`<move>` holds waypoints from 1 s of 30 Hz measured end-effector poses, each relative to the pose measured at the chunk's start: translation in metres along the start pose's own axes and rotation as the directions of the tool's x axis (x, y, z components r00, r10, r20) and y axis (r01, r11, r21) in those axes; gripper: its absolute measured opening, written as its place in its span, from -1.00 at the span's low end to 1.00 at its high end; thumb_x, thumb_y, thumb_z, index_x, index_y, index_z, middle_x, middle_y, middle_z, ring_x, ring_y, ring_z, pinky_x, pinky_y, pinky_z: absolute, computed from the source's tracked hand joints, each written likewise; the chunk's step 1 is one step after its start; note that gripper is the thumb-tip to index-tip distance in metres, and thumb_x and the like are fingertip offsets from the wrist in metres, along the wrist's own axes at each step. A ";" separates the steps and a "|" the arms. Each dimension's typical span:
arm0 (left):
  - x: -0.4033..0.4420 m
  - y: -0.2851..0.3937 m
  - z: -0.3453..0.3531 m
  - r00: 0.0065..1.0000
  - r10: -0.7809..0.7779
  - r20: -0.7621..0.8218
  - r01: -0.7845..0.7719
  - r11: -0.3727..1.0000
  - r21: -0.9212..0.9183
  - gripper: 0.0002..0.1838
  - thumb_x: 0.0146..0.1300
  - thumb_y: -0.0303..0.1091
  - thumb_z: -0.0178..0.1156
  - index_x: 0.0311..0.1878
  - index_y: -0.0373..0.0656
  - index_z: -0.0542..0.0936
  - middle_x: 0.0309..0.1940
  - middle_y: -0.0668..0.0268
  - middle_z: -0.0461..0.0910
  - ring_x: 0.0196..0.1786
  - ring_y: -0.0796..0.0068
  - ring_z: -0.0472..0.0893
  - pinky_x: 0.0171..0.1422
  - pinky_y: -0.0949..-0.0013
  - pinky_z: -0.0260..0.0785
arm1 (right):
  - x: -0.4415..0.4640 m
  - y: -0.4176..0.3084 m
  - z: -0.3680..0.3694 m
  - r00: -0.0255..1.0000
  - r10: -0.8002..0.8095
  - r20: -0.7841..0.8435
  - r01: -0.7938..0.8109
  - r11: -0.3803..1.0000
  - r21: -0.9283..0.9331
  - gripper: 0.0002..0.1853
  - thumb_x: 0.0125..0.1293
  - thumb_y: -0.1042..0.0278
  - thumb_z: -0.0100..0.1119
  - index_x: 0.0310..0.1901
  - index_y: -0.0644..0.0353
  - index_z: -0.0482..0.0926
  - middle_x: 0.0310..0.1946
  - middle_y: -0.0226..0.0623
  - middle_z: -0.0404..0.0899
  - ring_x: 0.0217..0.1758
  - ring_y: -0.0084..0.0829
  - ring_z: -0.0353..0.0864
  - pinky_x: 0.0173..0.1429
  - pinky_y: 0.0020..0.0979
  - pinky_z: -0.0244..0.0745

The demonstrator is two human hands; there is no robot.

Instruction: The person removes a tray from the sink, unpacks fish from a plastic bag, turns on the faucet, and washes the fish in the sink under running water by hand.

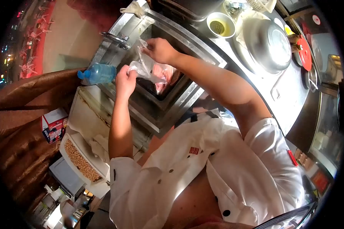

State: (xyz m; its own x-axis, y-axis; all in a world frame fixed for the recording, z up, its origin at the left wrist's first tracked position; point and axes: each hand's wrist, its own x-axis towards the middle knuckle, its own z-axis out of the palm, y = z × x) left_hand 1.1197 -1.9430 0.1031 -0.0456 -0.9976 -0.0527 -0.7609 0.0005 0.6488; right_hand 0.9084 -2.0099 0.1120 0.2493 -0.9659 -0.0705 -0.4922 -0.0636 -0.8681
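Note:
Over the metal sink, a clear plastic bag with pinkish raw meat at its lower end is stretched between my two hands. My left hand is closed on the near edge of the bag. Farther out, my right hand pinches the bag's upper part. The meat hangs at or just above the dark sink basin; whether it touches the bottom I cannot tell. A metal faucet stands at the sink's left side, close to both hands.
A blue plastic bottle lies on the sink's left edge. A white bowl and a large metal basin sit on the right counter. At lower left is a white tub of beans or nuts. A cloth hangs at the far corner.

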 end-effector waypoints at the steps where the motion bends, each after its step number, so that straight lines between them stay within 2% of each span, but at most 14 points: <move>1: -0.001 -0.005 -0.001 1.000 -0.002 -0.011 0.001 0.991 -0.133 -0.78 0.26 -0.29 0.13 -0.36 -0.27 0.46 -0.56 0.10 0.50 -0.44 0.17 0.55 -0.29 0.17 0.36 | 0.001 -0.003 0.002 0.997 -0.080 -0.016 0.080 0.997 0.005 -0.69 0.20 0.13 0.27 -0.21 0.23 0.66 -0.36 0.06 0.64 -0.24 0.07 0.63 -0.11 -0.12 0.54; 2: -0.002 -0.008 -0.004 1.000 -0.007 -0.021 0.001 0.964 -0.265 -0.79 0.25 -0.30 0.15 -0.34 -0.28 0.47 -0.57 0.17 0.50 -0.44 0.30 0.57 -0.29 0.21 0.37 | 0.002 -0.009 0.002 0.987 -0.160 -0.032 0.160 0.987 0.008 -0.70 0.19 0.14 0.28 -0.21 0.23 0.67 -0.36 0.05 0.64 -0.24 0.06 0.64 -0.11 -0.12 0.55; 3: -0.001 -0.011 -0.010 0.994 -0.048 0.093 0.075 0.949 -0.306 -0.84 0.31 -0.48 0.08 -0.07 -0.27 0.49 -0.17 0.31 0.59 -0.18 0.50 0.60 -0.05 0.33 0.52 | 0.000 -0.015 0.001 0.979 -0.206 -0.008 0.206 0.978 0.038 -0.71 0.17 0.16 0.27 -0.25 0.23 0.66 -0.40 0.03 0.64 -0.29 0.04 0.64 -0.15 -0.11 0.54; 4: -0.004 -0.011 -0.010 0.994 -0.048 0.094 0.075 0.949 -0.306 -0.84 0.31 -0.48 0.08 -0.07 -0.27 0.49 -0.17 0.31 0.59 -0.18 0.50 0.60 -0.05 0.33 0.52 | -0.001 -0.020 0.002 0.979 -0.205 -0.008 0.205 0.978 0.038 -0.71 0.17 0.16 0.27 -0.25 0.23 0.66 -0.40 0.03 0.64 -0.29 0.04 0.64 -0.15 -0.11 0.54; 7: -0.016 0.004 -0.023 0.963 -0.082 0.256 0.259 0.541 -0.801 -0.61 0.41 -0.32 0.04 0.25 -0.15 0.32 0.21 0.24 0.42 0.22 0.37 0.48 0.33 -0.03 0.33 | -0.006 -0.032 0.003 0.922 -0.327 0.208 0.336 0.942 -0.006 -0.76 0.25 0.20 0.24 -0.23 0.21 0.64 -0.44 0.02 0.62 -0.39 -0.04 0.62 -0.26 -0.12 0.50; 8: -0.019 0.006 -0.020 0.963 -0.076 0.257 0.256 0.541 -0.801 -0.61 0.41 -0.32 0.04 0.25 -0.15 0.32 0.21 0.24 0.42 0.22 0.37 0.48 0.33 -0.03 0.33 | -0.008 -0.032 0.009 0.899 -0.353 0.258 0.372 0.928 -0.028 -0.77 0.27 0.21 0.20 -0.22 0.21 0.63 -0.42 0.04 0.62 -0.36 -0.02 0.61 -0.23 -0.10 0.49; 10: -0.023 0.011 -0.013 0.945 -0.128 0.301 0.320 0.163 -0.933 -0.56 0.46 -0.12 0.00 0.30 -0.08 0.32 0.27 0.28 0.41 0.28 0.28 0.45 0.39 -0.09 0.25 | -0.014 -0.018 0.032 0.873 -0.366 0.322 0.372 0.927 0.045 -0.79 0.28 0.24 0.17 -0.22 0.21 0.61 -0.35 0.06 0.61 -0.31 0.00 0.61 -0.17 -0.10 0.49; 11: -0.024 -0.018 0.005 0.940 -0.078 0.331 0.338 0.109 -0.935 -0.54 0.48 -0.03 -0.03 0.33 0.01 0.32 0.32 0.31 0.39 0.33 0.28 0.41 0.41 -0.08 0.22 | -0.021 -0.012 0.041 0.862 -0.384 0.330 0.379 0.922 0.082 -0.79 0.28 0.25 0.16 -0.23 0.22 0.60 -0.34 0.06 0.61 -0.28 0.01 0.61 -0.16 -0.10 0.50; 12: -0.029 -0.033 0.020 0.941 -0.153 0.303 0.308 0.005 -0.951 -0.66 0.39 -0.16 0.16 0.17 0.05 0.44 0.13 0.36 0.50 0.20 0.36 0.48 0.26 -0.02 0.34 | -0.029 -0.005 0.049 0.853 -0.400 0.336 0.385 0.916 0.112 -0.80 0.28 0.27 0.16 -0.25 0.23 0.59 -0.32 0.05 0.60 -0.25 0.02 0.61 -0.14 -0.10 0.50; 16: -0.046 -0.087 0.077 0.942 -0.124 0.311 0.312 -0.013 -0.950 -0.71 0.35 -0.31 0.20 0.11 -0.03 0.49 -0.01 0.33 0.57 0.05 0.39 0.56 0.11 0.25 0.45 | -0.062 0.046 0.089 0.727 -0.451 0.518 0.490 0.869 0.069 -0.78 0.27 0.30 0.17 -0.14 0.25 0.59 -0.22 0.04 0.58 -0.12 0.03 0.60 -0.06 -0.14 0.52; 18: -0.059 -0.082 0.091 0.932 -0.276 0.236 0.252 0.021 -0.968 -0.72 0.34 -0.40 0.17 0.10 -0.12 0.48 -0.02 0.26 0.57 0.02 0.33 0.57 0.10 0.23 0.46 | -0.099 0.042 0.071 0.740 -0.631 0.232 0.618 0.775 0.134 -0.71 0.27 0.34 0.18 0.01 0.22 0.54 0.01 0.01 0.49 0.02 0.01 0.55 0.05 -0.17 0.52; 21: -0.076 -0.070 0.088 0.956 -0.270 0.118 0.144 0.079 -0.986 -0.66 0.38 -0.46 0.07 0.20 -0.24 0.43 0.12 0.13 0.50 0.17 0.23 0.51 0.26 0.17 0.39 | -0.141 0.036 0.023 0.825 -0.521 0.221 0.524 0.850 0.046 -0.67 0.26 0.43 0.19 0.06 0.20 0.49 0.10 -0.09 0.39 0.11 -0.03 0.50 0.15 -0.21 0.50; 26: -0.070 -0.007 0.042 0.969 -0.153 0.194 0.202 0.044 -0.978 -0.61 0.34 -0.53 0.00 0.24 -0.24 0.39 0.18 0.18 0.47 0.22 0.28 0.47 0.35 0.16 0.30 | -0.198 0.093 -0.057 0.975 -0.120 0.189 0.123 0.992 -0.002 -0.61 0.22 0.41 0.20 0.10 0.21 0.47 0.08 -0.09 0.40 0.03 -0.04 0.55 0.09 -0.20 0.53; 30: -0.032 0.060 0.029 0.971 -0.046 0.235 0.234 -0.012 -0.972 -0.53 0.31 -0.50 0.00 0.31 -0.22 0.32 0.24 0.19 0.42 0.29 0.27 0.40 0.41 0.13 0.23 | -0.243 0.129 -0.124 0.998 0.004 0.062 0.002 0.995 -0.099 -0.64 0.21 0.42 0.22 0.06 0.24 0.51 -0.02 -0.09 0.49 0.04 -0.05 0.52 0.12 -0.20 0.48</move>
State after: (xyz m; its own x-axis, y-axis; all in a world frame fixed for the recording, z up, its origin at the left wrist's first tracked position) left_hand 1.0568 -1.9095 0.1220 -0.1614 -0.9523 -0.2591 0.6278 -0.3016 0.7176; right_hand 0.6814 -1.8148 0.0779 0.2984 -0.9488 -0.1038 -0.5714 -0.0904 -0.8157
